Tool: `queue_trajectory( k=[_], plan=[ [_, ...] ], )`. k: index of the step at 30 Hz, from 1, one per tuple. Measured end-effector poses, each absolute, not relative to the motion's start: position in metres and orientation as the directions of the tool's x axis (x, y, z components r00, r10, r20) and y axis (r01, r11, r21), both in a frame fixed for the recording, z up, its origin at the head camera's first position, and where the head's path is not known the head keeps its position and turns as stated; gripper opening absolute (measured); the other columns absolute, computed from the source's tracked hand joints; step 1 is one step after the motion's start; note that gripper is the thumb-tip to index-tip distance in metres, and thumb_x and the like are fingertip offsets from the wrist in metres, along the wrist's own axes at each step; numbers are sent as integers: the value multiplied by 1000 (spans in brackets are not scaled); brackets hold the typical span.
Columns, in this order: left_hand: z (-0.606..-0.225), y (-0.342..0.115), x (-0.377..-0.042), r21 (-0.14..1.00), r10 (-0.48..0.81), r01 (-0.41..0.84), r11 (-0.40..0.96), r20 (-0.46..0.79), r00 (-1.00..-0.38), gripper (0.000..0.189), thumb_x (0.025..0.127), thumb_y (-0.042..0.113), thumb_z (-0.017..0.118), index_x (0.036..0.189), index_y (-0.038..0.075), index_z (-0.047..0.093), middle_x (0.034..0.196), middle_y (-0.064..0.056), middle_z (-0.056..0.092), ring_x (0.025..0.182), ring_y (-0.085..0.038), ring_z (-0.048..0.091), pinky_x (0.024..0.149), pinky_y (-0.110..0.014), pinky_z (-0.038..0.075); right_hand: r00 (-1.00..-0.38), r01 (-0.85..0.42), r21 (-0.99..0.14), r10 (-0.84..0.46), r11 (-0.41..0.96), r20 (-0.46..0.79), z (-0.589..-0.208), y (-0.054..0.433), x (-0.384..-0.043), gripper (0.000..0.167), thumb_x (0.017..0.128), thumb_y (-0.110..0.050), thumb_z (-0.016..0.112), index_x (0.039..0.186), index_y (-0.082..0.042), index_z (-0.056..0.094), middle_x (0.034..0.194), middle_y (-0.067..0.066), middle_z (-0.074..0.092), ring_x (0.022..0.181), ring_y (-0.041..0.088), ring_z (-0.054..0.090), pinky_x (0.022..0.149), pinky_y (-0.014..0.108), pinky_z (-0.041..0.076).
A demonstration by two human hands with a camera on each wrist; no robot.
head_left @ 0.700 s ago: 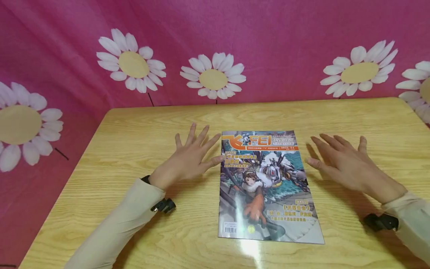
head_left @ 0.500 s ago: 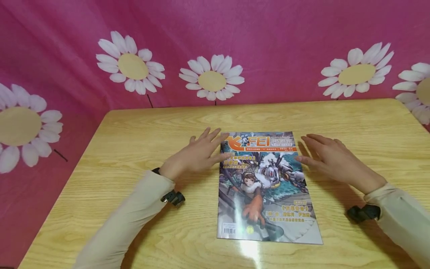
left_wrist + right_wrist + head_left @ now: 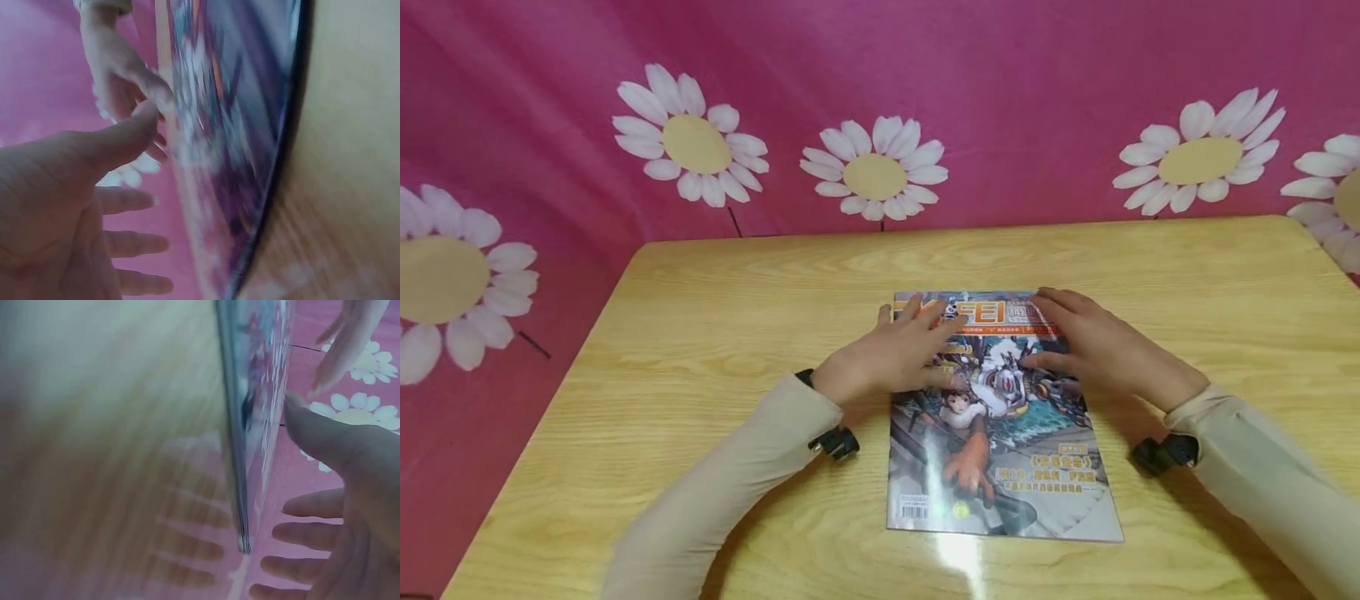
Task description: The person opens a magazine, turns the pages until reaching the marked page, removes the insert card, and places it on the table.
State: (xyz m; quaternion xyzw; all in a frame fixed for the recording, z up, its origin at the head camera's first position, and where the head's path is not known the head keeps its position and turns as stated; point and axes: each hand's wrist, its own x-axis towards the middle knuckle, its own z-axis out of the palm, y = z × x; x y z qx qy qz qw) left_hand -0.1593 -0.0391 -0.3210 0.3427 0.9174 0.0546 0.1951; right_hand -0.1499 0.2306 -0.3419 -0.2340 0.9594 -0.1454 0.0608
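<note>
Mag (image 3: 1003,421) x1 on tbl (image 3: 700,333), hands (image 3: 898,354) (image 3: 1105,346) x2 above

The head view is bright. White shine sits on the magazine (image 3: 1007,425)'s lower left part and runs onto the bench (image 3: 737,317), toward its near edge. Soft shadows lie under both sleeves (image 3: 741,475). The daisy (image 3: 1200,161) near the bench's far right corner looks stretched. Both wrist views are dimmer. The magazine's cover is smeared in the left one. In the right one, the bench is blurry, so its dark hand shapes (image 3: 187,553) may be reflections.
</note>
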Motion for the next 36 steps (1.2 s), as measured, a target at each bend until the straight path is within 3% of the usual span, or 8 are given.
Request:
queue_trajectory(
  k=[5,11,17,22,28,36],
  plan=[
    [-331,-27,-185,269,606,543,796,-337,-721,95,86,59,59,157,23,8,162,-11,2,147,-35,-4,113,-61,4,-878,-407,-350,-467,844,-105,-342,227,-162,94,83,-43,75,146,10,29,149,34,25,135,51,25,105,62,29],
    [-339,-29,-194,289,567,489,823,-353,-744,108,78,59,68,157,26,2,162,-8,2,148,-31,-2,113,-60,-1,-891,-360,-379,-435,853,-132,-345,226,-171,109,75,-52,77,147,10,24,150,35,21,138,54,14,107,65,20],
    [-344,-32,-197,289,519,436,852,-372,-769,117,72,63,72,157,25,0,162,-9,-1,148,-29,-4,113,-61,-2,-903,-306,-427,-402,851,-155,-349,229,-170,119,71,-56,79,150,7,17,149,35,21,136,53,20,105,65,24],
    [-346,-30,-197,249,533,474,845,-317,-784,120,69,68,72,157,24,3,162,-3,8,148,-26,6,111,-65,-1,-925,-291,-403,-363,868,-114,-347,229,-168,119,70,-51,82,152,3,15,145,29,25,129,47,30,100,62,34],
    [-348,-28,-196,225,547,501,835,-256,-797,126,63,73,72,157,22,6,159,0,21,146,-24,16,110,-66,1,-922,-351,-362,-386,863,-24,-348,231,-165,107,70,-42,85,146,9,30,132,25,31,112,40,36,84,54,42],
    [-345,-33,-194,237,545,497,835,-231,-806,124,63,71,74,157,21,9,158,-3,23,145,-25,17,110,-65,-2,-915,-376,-376,-404,847,4,-347,228,-168,95,71,-41,85,138,8,40,132,25,38,117,43,38,91,59,39]
  ],
)
